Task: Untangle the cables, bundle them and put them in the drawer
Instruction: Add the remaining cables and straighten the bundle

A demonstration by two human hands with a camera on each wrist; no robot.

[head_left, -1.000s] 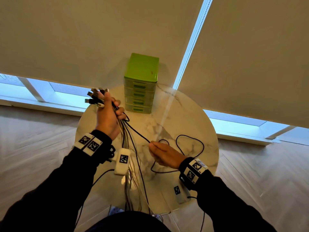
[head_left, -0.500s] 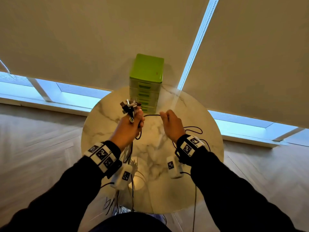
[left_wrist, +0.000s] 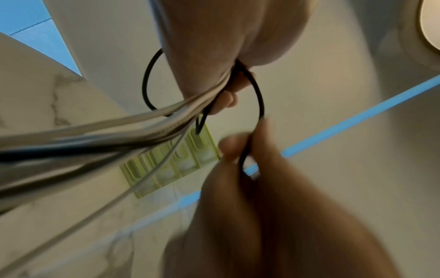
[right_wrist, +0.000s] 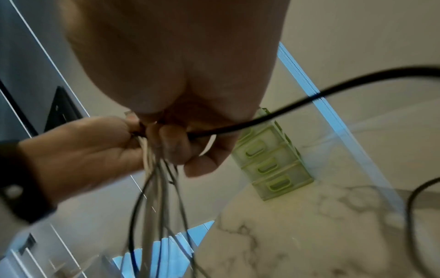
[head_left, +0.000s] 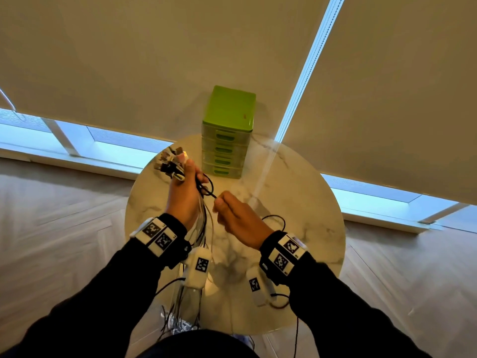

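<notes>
Over a round marble table (head_left: 309, 228), a left hand (head_left: 184, 197) gripped the cable bundle (head_left: 204, 228) near its plugs (head_left: 171, 164) while the right hand (head_left: 240, 220) pinched a black cable (head_left: 206, 188). The cords, light and limp, likely handle best near their ends; the green drawer unit (head_left: 227, 135) stood beyond.

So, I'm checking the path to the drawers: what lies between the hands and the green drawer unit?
Only bare marble table, in the head view. The left hand and right hand hold cables short of the drawer unit.
</notes>
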